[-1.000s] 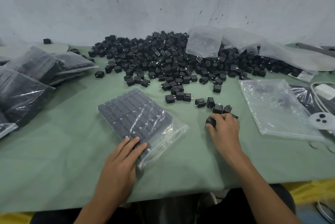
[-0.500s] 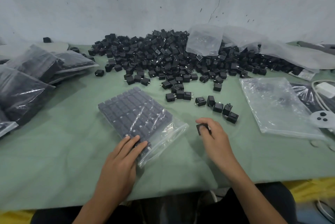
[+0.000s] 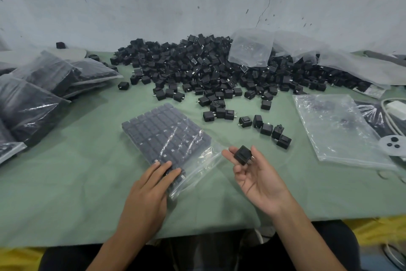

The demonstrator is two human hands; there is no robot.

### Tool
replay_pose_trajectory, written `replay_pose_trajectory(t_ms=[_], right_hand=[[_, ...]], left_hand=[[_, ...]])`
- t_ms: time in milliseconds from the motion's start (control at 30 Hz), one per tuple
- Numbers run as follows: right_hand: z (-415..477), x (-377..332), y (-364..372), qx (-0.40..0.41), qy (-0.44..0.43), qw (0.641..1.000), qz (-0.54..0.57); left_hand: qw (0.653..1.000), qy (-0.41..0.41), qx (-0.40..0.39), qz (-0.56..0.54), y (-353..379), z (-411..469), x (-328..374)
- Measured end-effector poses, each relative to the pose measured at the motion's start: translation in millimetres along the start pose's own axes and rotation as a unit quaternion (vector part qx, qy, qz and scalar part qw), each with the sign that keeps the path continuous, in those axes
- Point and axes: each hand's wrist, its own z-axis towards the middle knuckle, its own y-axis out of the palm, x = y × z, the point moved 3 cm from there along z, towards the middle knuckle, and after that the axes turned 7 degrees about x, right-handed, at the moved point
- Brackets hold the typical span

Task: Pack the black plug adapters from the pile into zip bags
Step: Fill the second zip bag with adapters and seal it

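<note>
A big pile of black plug adapters [image 3: 208, 68] lies at the back of the green table. In front of me lies a clear zip bag [image 3: 167, 136] filled with neat rows of adapters, its mouth toward me. My left hand [image 3: 147, 191] rests flat on the bag's near end, fingers straight. To the right of the bag's mouth, my right hand [image 3: 261, 183] is turned palm up. It pinches one black adapter [image 3: 242, 154] between thumb and fingertips, prongs pointing right. A few loose adapters [image 3: 265, 128] sit just beyond that hand.
Several filled bags [image 3: 33, 99] are stacked at the left. An empty zip bag [image 3: 338, 130] lies flat at the right, with a white charger and cable [image 3: 395, 106] beyond it. More empty bags [image 3: 250, 49] rest on the pile. The table edge [image 3: 197, 233] runs close to my body.
My right hand picked one adapter from the loose group, drew it back toward the bag's mouth and turned palm up. My left hand stayed on the bag.
</note>
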Motion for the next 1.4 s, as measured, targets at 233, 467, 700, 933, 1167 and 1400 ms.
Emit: replay_pose_trajectory(t_ms=[233,467,700,933,1167,1400], right_hand=[[-5,12,-2,0.062,-0.069,0.971,-0.220],[-8,43,26,0.027,-0.060,0.916,-0.396],[4,68,47,0.037,-0.076,0.952,-0.295],[13,76,50,0.064,-0.131,0.941,-0.306],[19,81,54,0.069,-0.140,0.932,-0.326],[21,79,50,0.064,-0.132,0.932,-0.333]], left_hand=[[1.000,-0.003,-0.002,0.000,0,0,0],[1.000,-0.004,-0.006,-0.005,-3,1,3],[1.000,0.000,-0.005,-0.004,-7,3,6],[1.000,0.000,-0.001,-0.006,-8,3,6],[1.000,0.003,0.002,-0.008,-6,2,4],[1.000,-0.002,-0.003,-0.008,-4,2,4]])
